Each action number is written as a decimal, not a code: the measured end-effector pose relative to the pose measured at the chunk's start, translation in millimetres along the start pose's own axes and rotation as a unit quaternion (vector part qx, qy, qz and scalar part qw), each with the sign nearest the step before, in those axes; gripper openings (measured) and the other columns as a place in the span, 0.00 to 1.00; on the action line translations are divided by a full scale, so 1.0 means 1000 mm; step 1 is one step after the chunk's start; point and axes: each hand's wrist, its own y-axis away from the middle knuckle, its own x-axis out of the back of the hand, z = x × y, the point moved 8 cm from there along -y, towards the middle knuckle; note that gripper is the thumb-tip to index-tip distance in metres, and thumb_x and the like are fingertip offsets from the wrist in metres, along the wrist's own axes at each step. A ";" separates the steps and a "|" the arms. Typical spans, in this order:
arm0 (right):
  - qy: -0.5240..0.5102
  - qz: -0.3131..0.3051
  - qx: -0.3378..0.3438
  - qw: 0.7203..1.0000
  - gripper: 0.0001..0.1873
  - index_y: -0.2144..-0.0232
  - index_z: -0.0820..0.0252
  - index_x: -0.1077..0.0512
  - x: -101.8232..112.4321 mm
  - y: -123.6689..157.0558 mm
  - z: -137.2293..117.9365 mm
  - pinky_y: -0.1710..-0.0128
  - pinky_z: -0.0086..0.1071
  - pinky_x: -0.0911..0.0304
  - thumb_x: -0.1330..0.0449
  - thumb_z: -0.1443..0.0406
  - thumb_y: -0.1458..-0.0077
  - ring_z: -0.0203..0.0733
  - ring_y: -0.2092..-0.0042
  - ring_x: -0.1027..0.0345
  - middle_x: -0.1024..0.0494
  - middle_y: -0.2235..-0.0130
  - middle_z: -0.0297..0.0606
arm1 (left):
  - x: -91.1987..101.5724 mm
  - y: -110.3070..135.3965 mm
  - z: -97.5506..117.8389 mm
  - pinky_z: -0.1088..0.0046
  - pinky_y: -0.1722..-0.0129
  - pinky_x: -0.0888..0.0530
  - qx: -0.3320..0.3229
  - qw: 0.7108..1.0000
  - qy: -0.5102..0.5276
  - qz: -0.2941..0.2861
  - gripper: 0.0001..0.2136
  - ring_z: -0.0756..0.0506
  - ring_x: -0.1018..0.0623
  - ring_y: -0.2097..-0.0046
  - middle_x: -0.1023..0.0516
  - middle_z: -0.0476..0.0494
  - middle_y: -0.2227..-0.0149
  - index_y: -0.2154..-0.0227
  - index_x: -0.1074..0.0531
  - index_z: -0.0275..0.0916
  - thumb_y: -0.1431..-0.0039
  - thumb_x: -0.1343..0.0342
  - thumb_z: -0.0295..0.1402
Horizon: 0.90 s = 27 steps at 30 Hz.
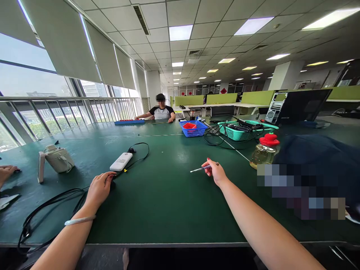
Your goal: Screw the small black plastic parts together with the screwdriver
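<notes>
My left hand (99,188) rests low over the table, fingers closed round a black cable (140,143) where a dark plug-like piece shows under the fingertips. Just beyond it lies a white power-strip-like box (121,162) with a black plug at its far end. A small yellow tag (125,170) sits on the cable. In my right hand (215,171) is a slim silvery pen-like tool (199,169), its tip pointing left above the table; I cannot tell its exact kind. More black cord (47,204) loops beside my left wrist.
On the green table (168,210) stand a beige cup-like container (59,159), a blue basket (193,131), a teal basket (237,134) of cables and a red-lidded bottle (263,152). Dark cloth (317,161) and a computer case (298,107) lie right. A person (161,110) sits opposite; another person's hand (7,174) shows left.
</notes>
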 end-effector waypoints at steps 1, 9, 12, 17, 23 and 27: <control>-0.001 0.000 -0.001 1.000 0.29 0.81 0.61 0.24 0.000 0.000 0.000 0.83 0.29 0.49 0.39 0.40 0.56 0.33 0.83 0.44 0.32 0.85 0.34 | 0.002 0.000 -0.002 0.61 0.48 0.30 0.010 1.000 -0.002 0.006 0.23 0.36 0.25 0.51 0.19 0.36 0.55 0.53 0.24 0.37 0.37 0.62 0.40; -0.009 0.000 -0.003 1.000 0.29 0.81 0.62 0.24 -0.001 0.000 0.000 0.83 0.29 0.49 0.38 0.41 0.56 0.32 0.83 0.43 0.32 0.85 0.34 | 0.018 0.005 -0.025 0.64 0.61 0.29 0.121 0.993 0.001 0.011 0.25 0.36 0.23 0.55 0.19 0.36 0.57 0.51 0.27 0.37 0.34 0.66 0.41; -0.013 -0.001 -0.004 1.000 0.29 0.81 0.62 0.24 -0.001 0.000 0.001 0.83 0.28 0.49 0.37 0.41 0.56 0.32 0.83 0.43 0.32 0.84 0.34 | 0.013 0.004 -0.029 0.65 0.60 0.29 0.114 0.993 0.008 -0.009 0.22 0.37 0.23 0.55 0.19 0.38 0.56 0.54 0.25 0.40 0.35 0.63 0.40; -0.018 -0.008 -0.006 1.000 0.29 0.80 0.62 0.23 -0.001 -0.001 0.003 0.83 0.28 0.50 0.37 0.41 0.56 0.32 0.83 0.43 0.32 0.84 0.34 | 0.001 0.001 -0.029 0.64 0.59 0.28 0.075 0.996 -0.018 -0.046 0.21 0.35 0.22 0.53 0.18 0.39 0.55 0.56 0.21 0.41 0.37 0.60 0.39; -0.012 -0.011 -0.006 1.000 0.30 0.80 0.62 0.23 -0.001 -0.002 0.003 0.83 0.28 0.49 0.37 0.40 0.56 0.32 0.83 0.43 0.32 0.84 0.34 | -0.007 0.002 -0.028 0.65 0.63 0.28 0.078 0.987 -0.093 -0.107 0.22 0.35 0.20 0.57 0.17 0.40 0.56 0.52 0.22 0.45 0.36 0.61 0.40; -0.011 -0.012 -0.003 1.000 0.29 0.80 0.62 0.24 -0.002 -0.002 0.002 0.83 0.28 0.49 0.37 0.40 0.56 0.32 0.83 0.43 0.31 0.84 0.35 | -0.009 0.003 -0.023 0.63 0.61 0.27 0.068 0.982 -0.129 -0.122 0.23 0.34 0.20 0.56 0.17 0.38 0.56 0.49 0.23 0.46 0.35 0.61 0.42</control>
